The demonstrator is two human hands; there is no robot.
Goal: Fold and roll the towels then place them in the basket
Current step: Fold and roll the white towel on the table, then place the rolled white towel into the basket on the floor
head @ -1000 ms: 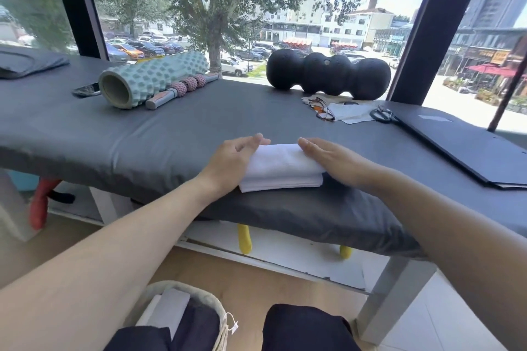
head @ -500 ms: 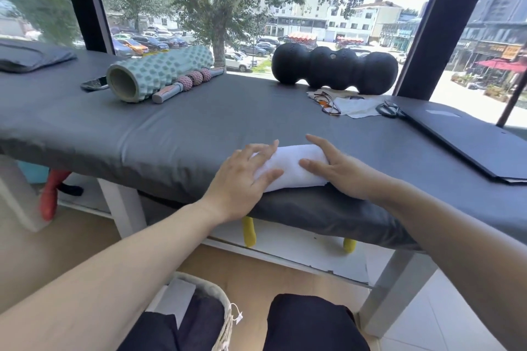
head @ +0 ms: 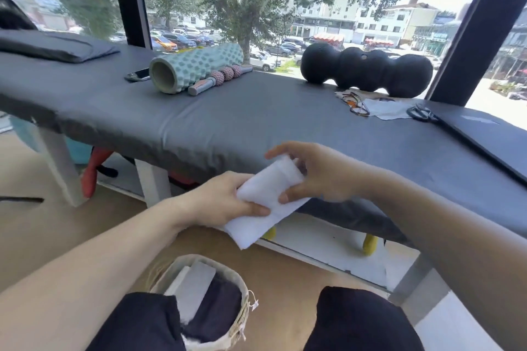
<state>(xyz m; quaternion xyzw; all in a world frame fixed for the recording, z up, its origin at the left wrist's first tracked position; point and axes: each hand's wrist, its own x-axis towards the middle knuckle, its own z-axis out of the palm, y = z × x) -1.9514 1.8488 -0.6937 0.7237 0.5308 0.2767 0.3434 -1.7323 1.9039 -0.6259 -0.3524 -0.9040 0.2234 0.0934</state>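
A white rolled towel (head: pixel 266 202) is held in the air just in front of the grey padded table's (head: pixel 228 122) near edge, tilted with its loose lower end hanging down. My left hand (head: pixel 225 202) grips its lower left side. My right hand (head: pixel 316 177) wraps around its upper end. Below, between my knees, stands a woven basket (head: pixel 236 282) holding a white towel (head: pixel 196 285) and dark towels (head: pixel 216 310).
On the table lie a teal foam roller (head: pixel 194 68), a massage stick (head: pixel 219 80), a phone (head: pixel 138 74), a black peanut roller (head: pixel 365 71), glasses (head: pixel 356 102), scissors (head: pixel 422 113), a dark laptop (head: pixel 484 134) and a grey pillow (head: pixel 54 47). Wooden floor lies underneath.
Both hands have lifted the rolled towel off the table and drawn it toward me, over the table's edge. My view has tilted down, showing more of the basket.
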